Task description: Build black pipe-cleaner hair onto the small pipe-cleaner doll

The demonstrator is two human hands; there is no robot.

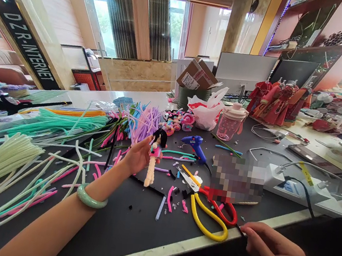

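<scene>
My left hand [138, 156] reaches out over the dark table [129, 225] and grips a small pipe-cleaner doll [154, 156] with black hair, a pink dress and cream legs, held upright. A green bangle [91, 198] circles that wrist. My right hand [274, 254] sits at the table's near edge, low on the right, with its fingers curled and pinched on a thin black strand I cannot make out clearly. Yellow-handled scissors [208, 222] and red-handled scissors [221, 209] lie between the two hands.
Bundles of pale green, teal and pink pipe cleaners [7, 158] cover the left side. A blue glue gun [196, 146], a pink bottle [230, 122], a white power strip [297, 189], a phone [315, 159] and red dolls [275, 101] lie further back. Cut bits litter the middle.
</scene>
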